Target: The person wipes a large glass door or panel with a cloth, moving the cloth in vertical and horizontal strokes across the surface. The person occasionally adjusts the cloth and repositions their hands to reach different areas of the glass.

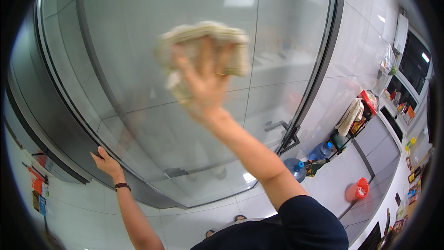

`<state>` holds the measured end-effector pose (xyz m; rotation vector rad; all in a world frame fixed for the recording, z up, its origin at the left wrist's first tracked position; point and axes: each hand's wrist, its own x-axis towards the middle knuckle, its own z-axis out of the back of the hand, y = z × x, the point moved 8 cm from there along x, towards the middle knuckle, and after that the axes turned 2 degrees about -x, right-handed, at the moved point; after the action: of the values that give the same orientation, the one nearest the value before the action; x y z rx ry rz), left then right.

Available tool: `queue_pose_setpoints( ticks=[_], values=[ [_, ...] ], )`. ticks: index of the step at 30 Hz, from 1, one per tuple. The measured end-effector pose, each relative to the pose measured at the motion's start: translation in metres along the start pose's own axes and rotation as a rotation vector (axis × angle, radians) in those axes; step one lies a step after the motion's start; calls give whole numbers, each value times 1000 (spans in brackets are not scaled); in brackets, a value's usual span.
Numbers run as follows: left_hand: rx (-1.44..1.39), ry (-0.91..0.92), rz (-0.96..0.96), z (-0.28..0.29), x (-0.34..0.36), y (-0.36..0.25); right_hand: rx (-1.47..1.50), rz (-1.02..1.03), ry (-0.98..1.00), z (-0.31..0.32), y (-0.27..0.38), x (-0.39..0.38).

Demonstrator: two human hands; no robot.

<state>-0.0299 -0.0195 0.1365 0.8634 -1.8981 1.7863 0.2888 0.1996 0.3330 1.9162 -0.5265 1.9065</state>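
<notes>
My right hand [206, 76], smeared by motion, presses a pale checked cloth [203, 34] against the glass door [199, 125], fingers spread over the folded fabric. The cloth is bunched, with one corner hanging by the wrist. At the lower left, my left hand [107, 163] holds the edge of the wide grey door frame [69, 106]; its thumb shows, while the other fingers are partly hidden. A dark bracelet [122, 186] circles that wrist. The black door handle [291, 139] is on the glass door's right edge, beyond my right forearm.
Blue water jugs [296, 169] stand on the floor right of the door, next to a black rack [354, 127] with a towel on it. A red bin [357, 190] is farther right, before a white counter [386, 203] crowded with items. Boxes [39, 190] sit at far left.
</notes>
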Motion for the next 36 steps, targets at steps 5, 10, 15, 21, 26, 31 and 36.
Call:
queue_pose_setpoints(
  ticks=[5, 10, 15, 21, 26, 31, 36],
  values=[
    [-15, 21, -89, -3, 0, -3, 322, 161, 136, -51, 142, -15],
    [-109, 107, -92, -8, 2, -9, 329, 469, 341, -77, 200, -47],
    [-39, 45, -104, -1, 3, -1, 211, 317, 290, -33, 73, -3],
    [-42, 12, -144, 1, 4, -11, -367, 209, 90, 51, -133, 138],
    [24, 15, -65, 6, 10, 19, -293, 1, -38, 94, -271, 129],
    [22, -2, -58, 7, 7, 6, -239, -90, -88, 93, -273, -38],
    [77, 55, 8, 13, 19, 41, -171, -352, 100, 90, -256, -203]
  ],
)
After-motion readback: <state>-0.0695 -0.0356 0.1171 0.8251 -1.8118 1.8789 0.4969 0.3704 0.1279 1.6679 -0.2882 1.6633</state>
